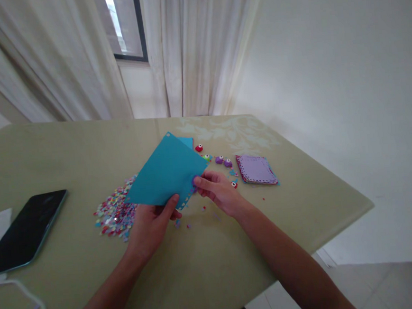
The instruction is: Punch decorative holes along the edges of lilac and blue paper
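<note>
A sheet of blue craft paper is held up above the table, tilted, with a row of small cut-out shapes along its lower right edge. My left hand grips its bottom edge, thumb on top and fingers beneath. My right hand is closed around a small purple craft punch at the paper's right edge; fingers and paper partly cover it. Behind the right hand lie two purple punches with eyes, a green punch and a red punch.
A heap of colourful paper confetti spreads left of my hands. On the right sits a stack of purple-topped square paper with punched borders. A dark tablet and a white cable are at the left. Another red punch lies beside my right wrist.
</note>
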`<move>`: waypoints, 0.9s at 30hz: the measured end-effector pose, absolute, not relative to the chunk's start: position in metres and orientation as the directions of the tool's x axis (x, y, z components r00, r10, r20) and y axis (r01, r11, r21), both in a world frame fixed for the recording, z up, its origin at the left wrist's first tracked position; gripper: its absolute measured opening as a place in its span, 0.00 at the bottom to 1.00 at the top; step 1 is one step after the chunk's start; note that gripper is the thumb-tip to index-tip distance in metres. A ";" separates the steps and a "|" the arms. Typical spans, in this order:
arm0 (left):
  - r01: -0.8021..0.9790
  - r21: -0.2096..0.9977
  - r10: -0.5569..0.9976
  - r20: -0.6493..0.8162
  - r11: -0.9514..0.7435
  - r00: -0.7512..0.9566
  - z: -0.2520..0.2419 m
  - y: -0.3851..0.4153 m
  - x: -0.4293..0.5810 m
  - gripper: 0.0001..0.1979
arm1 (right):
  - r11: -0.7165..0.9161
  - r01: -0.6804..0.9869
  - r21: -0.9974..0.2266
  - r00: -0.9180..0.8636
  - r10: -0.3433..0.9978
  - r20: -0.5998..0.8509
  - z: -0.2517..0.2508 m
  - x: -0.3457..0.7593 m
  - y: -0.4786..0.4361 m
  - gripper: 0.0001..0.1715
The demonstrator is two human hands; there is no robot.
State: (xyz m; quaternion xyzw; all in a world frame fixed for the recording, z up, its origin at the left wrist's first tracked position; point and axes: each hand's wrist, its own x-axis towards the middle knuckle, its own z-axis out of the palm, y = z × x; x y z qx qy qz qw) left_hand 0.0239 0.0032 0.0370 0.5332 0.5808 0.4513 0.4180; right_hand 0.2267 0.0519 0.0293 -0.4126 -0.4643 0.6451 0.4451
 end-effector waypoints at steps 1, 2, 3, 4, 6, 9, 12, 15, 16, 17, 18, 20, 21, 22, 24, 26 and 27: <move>0.245 0.969 0.997 -0.004 0.023 -0.078 0.037 0.003 0.024 0.17 | -0.176 -0.194 -0.965 -0.275 0.954 -0.119 0.029 0.227 0.052 0.30; 0.248 0.969 0.997 -0.004 0.022 -0.074 0.037 0.003 0.024 0.17 | -0.175 -0.196 -0.965 -0.284 0.952 -0.115 0.028 0.226 0.052 0.30; 0.250 0.968 0.998 -0.004 0.021 -0.069 0.037 0.003 0.023 0.17 | -0.174 -0.199 -0.964 -0.290 0.950 -0.111 0.028 0.226 0.052 0.29; 0.249 0.968 0.998 -0.003 0.020 -0.066 0.036 0.003 0.024 0.17 | -0.172 -0.205 -0.964 -0.292 0.950 -0.108 0.028 0.226 0.051 0.29; 0.243 0.970 0.998 -0.001 0.016 -0.064 0.036 0.003 0.024 0.17 | -0.169 -0.215 -0.962 -0.293 0.951 -0.102 0.027 0.226 0.051 0.28; 0.238 0.971 0.998 0.006 0.010 -0.067 0.034 0.003 0.024 0.17 | -0.167 -0.221 -0.961 -0.290 0.952 -0.098 0.026 0.225 0.051 0.28; 0.249 0.968 0.998 0.015 0.001 -0.060 0.031 0.003 0.024 0.17 | -0.163 -0.224 -0.961 -0.271 0.958 -0.099 0.025 0.223 0.051 0.28; 0.265 0.964 0.998 0.024 -0.009 -0.055 0.027 0.004 0.023 0.18 | -0.167 -0.232 -0.958 -0.257 0.961 -0.105 0.025 0.221 0.050 0.29; 0.268 0.963 0.998 0.026 -0.010 -0.056 0.026 0.004 0.023 0.18 | -0.170 -0.238 -0.956 -0.254 0.961 -0.107 0.025 0.221 0.050 0.29; 0.269 0.963 0.998 0.026 -0.010 -0.057 0.025 0.004 0.023 0.18 | -0.172 -0.246 -0.954 -0.251 0.962 -0.108 0.025 0.220 0.049 0.29; 0.268 0.963 0.998 0.025 -0.008 -0.059 0.025 0.004 0.023 0.18 | -0.172 -0.254 -0.952 -0.248 0.963 -0.108 0.025 0.219 0.049 0.29; 0.260 0.966 0.998 0.022 -0.004 -0.064 0.027 0.004 0.023 0.18 | -0.173 -0.258 -0.950 -0.248 0.963 -0.108 0.026 0.218 0.048 0.28; 0.256 0.967 0.997 0.020 -0.002 -0.068 0.028 0.005 0.022 0.18 | -0.177 -0.256 -0.951 -0.254 0.961 -0.111 0.026 0.218 0.047 0.28; 0.257 0.966 0.997 0.018 0.001 -0.072 0.029 0.005 0.022 0.18 | -0.184 -0.251 -0.950 -0.264 0.958 -0.115 0.026 0.218 0.047 0.28; 0.261 0.965 0.996 0.016 0.008 -0.090 0.031 0.005 0.021 0.18 | -0.197 -0.250 -0.948 -0.274 0.953 -0.126 0.028 0.220 0.049 0.28; 0.258 0.966 0.993 0.017 0.013 -0.115 0.031 0.006 0.019 0.19 | -0.166 -0.238 -0.957 -0.256 0.961 -0.103 0.030 0.225 0.052 0.27; 0.252 0.968 0.991 0.017 0.016 -0.131 0.030 0.006 0.018 0.19 | -0.121 -0.206 -0.971 -0.241 0.968 -0.070 0.032 0.229 0.054 0.26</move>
